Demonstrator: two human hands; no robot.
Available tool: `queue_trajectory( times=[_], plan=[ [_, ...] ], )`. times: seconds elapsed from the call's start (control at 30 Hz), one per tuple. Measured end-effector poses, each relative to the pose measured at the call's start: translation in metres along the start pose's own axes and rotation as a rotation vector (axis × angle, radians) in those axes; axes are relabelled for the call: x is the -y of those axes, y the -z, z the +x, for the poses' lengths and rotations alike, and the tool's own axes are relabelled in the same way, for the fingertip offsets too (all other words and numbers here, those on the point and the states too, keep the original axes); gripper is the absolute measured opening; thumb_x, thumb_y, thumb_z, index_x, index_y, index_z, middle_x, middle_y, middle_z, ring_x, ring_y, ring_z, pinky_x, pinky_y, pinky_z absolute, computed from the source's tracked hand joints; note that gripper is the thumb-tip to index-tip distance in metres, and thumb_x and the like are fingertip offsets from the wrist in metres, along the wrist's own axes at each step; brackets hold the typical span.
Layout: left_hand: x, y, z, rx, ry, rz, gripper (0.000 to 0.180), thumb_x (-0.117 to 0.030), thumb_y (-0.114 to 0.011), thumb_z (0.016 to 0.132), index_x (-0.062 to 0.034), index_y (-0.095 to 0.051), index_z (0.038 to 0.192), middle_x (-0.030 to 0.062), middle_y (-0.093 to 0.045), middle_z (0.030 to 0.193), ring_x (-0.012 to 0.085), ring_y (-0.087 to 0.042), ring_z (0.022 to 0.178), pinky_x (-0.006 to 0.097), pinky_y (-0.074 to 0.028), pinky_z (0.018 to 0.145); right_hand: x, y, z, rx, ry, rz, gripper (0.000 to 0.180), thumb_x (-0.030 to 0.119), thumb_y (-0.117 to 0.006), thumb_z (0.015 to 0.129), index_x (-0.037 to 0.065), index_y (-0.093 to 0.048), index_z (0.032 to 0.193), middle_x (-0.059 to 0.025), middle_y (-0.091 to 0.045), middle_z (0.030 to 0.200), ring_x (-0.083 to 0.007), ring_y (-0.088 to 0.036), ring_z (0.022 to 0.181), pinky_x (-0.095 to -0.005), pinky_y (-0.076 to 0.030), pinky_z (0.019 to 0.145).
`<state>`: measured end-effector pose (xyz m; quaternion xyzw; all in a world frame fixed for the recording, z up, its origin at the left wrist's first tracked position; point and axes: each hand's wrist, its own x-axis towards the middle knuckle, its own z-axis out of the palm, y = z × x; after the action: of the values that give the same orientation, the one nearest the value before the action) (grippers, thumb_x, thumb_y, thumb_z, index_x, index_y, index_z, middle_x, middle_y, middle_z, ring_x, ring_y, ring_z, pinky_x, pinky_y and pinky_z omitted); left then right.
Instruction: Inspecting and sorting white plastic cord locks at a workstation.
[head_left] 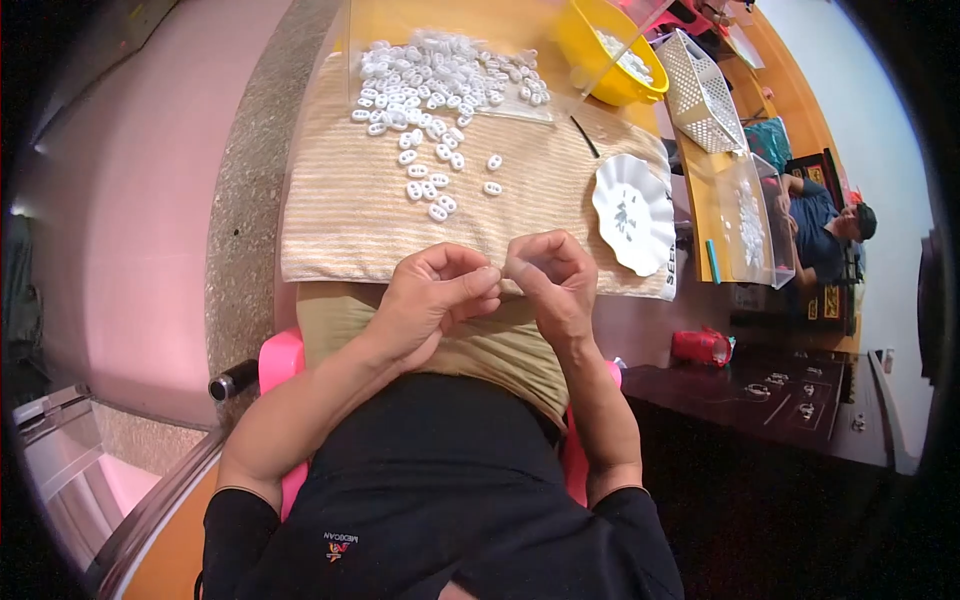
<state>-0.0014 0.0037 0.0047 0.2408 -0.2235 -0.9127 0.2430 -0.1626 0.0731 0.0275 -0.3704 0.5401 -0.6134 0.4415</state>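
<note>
Close together at the near edge of a striped towel [345, 210], my left hand [430, 300] and my right hand [560, 290] are both closed in a pinch, fingertips nearly meeting. Whatever they hold is too small to make out. Beyond them lies a heap of small white oval pieces with two holes [430, 80], partly on a clear tray [525, 113], with several scattered toward me. On the right, a white wavy-edged plate [657, 200] carries tiny dark bits [625, 215]. Above the plate rests a thin black stick-like tool [585, 137].
A yellow basin [620, 92] with white pieces stands at the far right, beside a white perforated basket [700, 90]. Further right, another person [825, 225] sits by a clear box [782, 250] of white pieces. A red bag [702, 347] and pink chair [282, 358] are nearer.
</note>
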Motion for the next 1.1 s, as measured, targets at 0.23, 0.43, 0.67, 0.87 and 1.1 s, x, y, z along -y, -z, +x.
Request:
queue_trajectory(
  times=[0.23,0.43,0.67,0.87,1.1],
  plan=[
    [-0.001,0.001,-0.001,0.009,0.001,0.003,0.012,-0.006,-0.065,0.088,-0.002,-0.059,0.097,0.0067,-0.065,0.088,0.0137,-0.065,0.078,0.027,-0.057,0.072,-0.006,-0.011,-0.008,0.002,0.045,0.054,0.014,-0.005,-0.063,0.083,0.004,-0.053,0.089,-0.006,-0.062,0.093,-0.0074,-0.055,0.08,-0.0223,-0.043,0.074],
    [0.002,0.003,0.0,0.022,0.006,0.007,0.012,-0.006,-0.066,0.087,-0.0018,-0.06,0.096,0.007,-0.065,0.087,0.0141,-0.065,0.077,0.027,-0.057,0.07,-0.007,-0.01,-0.009,0.033,0.057,0.105,0.01,-0.004,-0.062,0.084,0.002,-0.055,0.09,-0.006,-0.061,0.092,-0.0078,-0.055,0.08,-0.0222,-0.043,0.073],
    [-0.001,0.004,0.001,0.042,0.047,0.025,0.013,-0.006,-0.067,0.086,-0.0022,-0.06,0.096,0.0069,-0.065,0.084,0.014,-0.065,0.073,0.026,-0.057,0.067,-0.007,0.004,-0.001,0.205,0.106,-0.093,0.007,0.001,-0.06,0.086,-0.003,-0.064,0.089,-0.0076,-0.059,0.091,-0.0127,-0.054,0.083,-0.0252,-0.043,0.074],
    [-0.003,0.002,-0.001,0.015,0.068,0.047,0.014,-0.007,-0.069,0.084,-0.0028,-0.06,0.095,0.0066,-0.066,0.083,0.0137,-0.065,0.07,0.026,-0.056,0.066,-0.013,0.014,0.0,0.291,0.045,-0.058,0.009,0.005,-0.062,0.088,-0.003,-0.064,0.091,-0.0074,-0.058,0.091,-0.0142,-0.054,0.084,-0.0261,-0.043,0.075],
    [-0.004,0.003,0.0,0.013,0.067,0.043,0.013,-0.008,-0.07,0.084,-0.0028,-0.061,0.092,0.0055,-0.065,0.085,0.0117,-0.064,0.071,0.023,-0.055,0.065,-0.013,0.013,0.0,0.282,0.05,-0.132,0.011,0.007,-0.063,0.089,-0.003,-0.062,0.092,-0.0075,-0.059,0.092,-0.0141,-0.056,0.086,-0.026,-0.045,0.077]
  ],
)
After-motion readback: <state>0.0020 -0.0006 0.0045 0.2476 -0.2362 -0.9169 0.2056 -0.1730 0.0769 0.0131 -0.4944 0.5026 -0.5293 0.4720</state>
